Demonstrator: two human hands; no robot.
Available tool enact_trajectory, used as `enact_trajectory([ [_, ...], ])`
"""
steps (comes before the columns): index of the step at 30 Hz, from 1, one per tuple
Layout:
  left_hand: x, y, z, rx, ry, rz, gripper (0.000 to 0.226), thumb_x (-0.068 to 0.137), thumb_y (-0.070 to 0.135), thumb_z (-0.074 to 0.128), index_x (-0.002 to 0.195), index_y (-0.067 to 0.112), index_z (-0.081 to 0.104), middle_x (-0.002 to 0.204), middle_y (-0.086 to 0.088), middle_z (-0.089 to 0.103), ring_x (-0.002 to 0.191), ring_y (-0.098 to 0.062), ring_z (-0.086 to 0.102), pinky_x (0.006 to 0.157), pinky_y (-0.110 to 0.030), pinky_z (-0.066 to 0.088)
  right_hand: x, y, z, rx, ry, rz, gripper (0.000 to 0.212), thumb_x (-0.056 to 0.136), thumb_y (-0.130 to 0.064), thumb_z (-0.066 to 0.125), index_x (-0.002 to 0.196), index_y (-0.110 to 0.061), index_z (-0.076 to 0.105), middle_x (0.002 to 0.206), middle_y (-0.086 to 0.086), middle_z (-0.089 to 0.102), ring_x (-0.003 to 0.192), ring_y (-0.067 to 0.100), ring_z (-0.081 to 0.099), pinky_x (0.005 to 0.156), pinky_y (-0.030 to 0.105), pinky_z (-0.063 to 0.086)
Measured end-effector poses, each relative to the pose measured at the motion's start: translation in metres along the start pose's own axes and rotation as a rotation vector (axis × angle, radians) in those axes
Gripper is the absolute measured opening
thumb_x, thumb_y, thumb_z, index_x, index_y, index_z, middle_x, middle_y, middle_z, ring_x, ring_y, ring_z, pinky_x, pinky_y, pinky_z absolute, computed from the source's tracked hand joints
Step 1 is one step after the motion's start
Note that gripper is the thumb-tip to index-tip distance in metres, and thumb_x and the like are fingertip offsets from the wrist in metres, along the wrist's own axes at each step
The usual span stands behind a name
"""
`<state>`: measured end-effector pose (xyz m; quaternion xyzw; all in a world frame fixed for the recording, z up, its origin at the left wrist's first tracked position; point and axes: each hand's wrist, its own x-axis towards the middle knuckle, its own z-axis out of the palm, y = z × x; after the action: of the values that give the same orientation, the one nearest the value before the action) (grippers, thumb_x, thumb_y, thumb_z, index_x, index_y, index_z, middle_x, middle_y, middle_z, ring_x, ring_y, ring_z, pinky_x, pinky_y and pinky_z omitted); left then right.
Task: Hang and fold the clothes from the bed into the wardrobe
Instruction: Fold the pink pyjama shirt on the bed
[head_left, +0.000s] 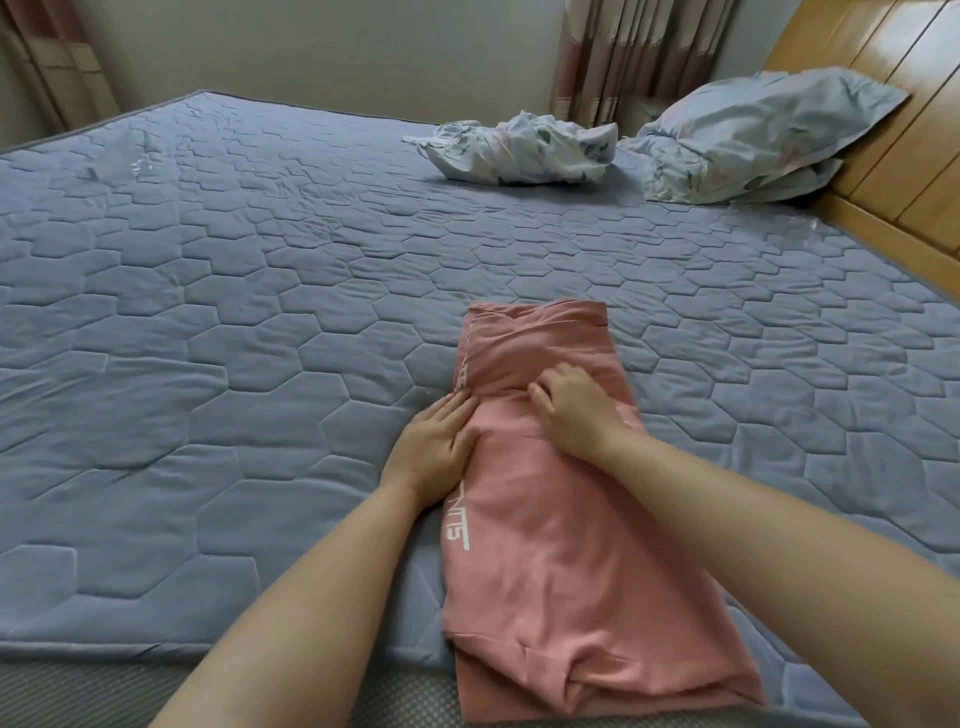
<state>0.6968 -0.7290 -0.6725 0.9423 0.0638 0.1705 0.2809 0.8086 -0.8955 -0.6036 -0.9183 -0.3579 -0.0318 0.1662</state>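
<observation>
The pink garment (561, 561) lay folded into a long strip on the blue quilted mattress (208, 312). It ran from beyond both hands back to the near edge between the forearms. The left hand (434, 449) lay flat, its straight fingers pressing the strip's left border. The right hand (574, 410), just beside the left and not touching it, rested on the strip with its fingers bent. Whether they pinched the cloth could not be determined. A crumpled floral cloth (514, 150) and a pillow (748, 135) lay well beyond the right hand.
</observation>
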Motion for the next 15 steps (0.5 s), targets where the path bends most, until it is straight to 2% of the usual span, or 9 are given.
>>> enact_trajectory([
  [2,0.004,-0.002,-0.001,-0.127,0.142,-0.105,0.056,0.091,0.035,0.028,0.136,0.010,0.052,0.145,-0.009,0.045,0.138,-0.021,0.037,0.116,-0.027,0.019,0.020,-0.004,-0.004,0.071,0.147,-0.010,0.025,0.097,-0.022,0.044,0.102,-0.003,0.060,0.111,0.017,0.054,0.106,0.032,0.049,0.094,0.039,0.039],
  [5,0.015,-0.008,-0.003,-0.186,0.222,-0.276,0.061,0.088,0.038,0.027,0.135,0.007,0.052,0.144,-0.011,0.046,0.137,-0.021,0.037,0.114,-0.027,0.020,0.055,-0.008,-0.009,0.103,0.177,0.029,0.028,0.097,-0.020,0.043,0.115,-0.003,0.057,0.120,0.015,0.052,0.114,0.030,0.046,0.099,0.039,0.038],
  [7,0.025,-0.012,-0.002,-0.171,0.218,-0.295,0.063,0.086,0.041,0.028,0.134,0.009,0.053,0.142,-0.009,0.049,0.135,-0.021,0.039,0.114,-0.029,0.024,0.078,-0.008,-0.011,0.109,0.113,0.061,0.031,0.099,-0.022,0.042,0.120,-0.004,0.056,0.127,0.015,0.051,0.120,0.030,0.045,0.102,0.039,0.036],
  [11,0.040,-0.022,0.000,-0.123,0.214,-0.288,0.063,0.086,0.046,0.028,0.132,0.014,0.057,0.138,-0.005,0.054,0.131,-0.019,0.042,0.111,-0.030,0.026,0.116,-0.002,-0.011,0.052,-0.120,0.083,0.035,0.100,-0.025,0.042,0.129,-0.008,0.054,0.136,0.013,0.050,0.127,0.029,0.044,0.106,0.036,0.033],
  [15,0.052,-0.030,0.003,0.019,0.137,-0.233,0.064,0.086,0.052,0.024,0.136,0.024,0.052,0.144,0.002,0.047,0.136,-0.016,0.035,0.111,-0.035,0.025,0.142,-0.002,-0.008,0.024,-0.234,0.115,0.036,0.098,-0.023,0.046,0.132,-0.010,0.053,0.138,0.013,0.052,0.128,0.028,0.046,0.108,0.034,0.034],
])
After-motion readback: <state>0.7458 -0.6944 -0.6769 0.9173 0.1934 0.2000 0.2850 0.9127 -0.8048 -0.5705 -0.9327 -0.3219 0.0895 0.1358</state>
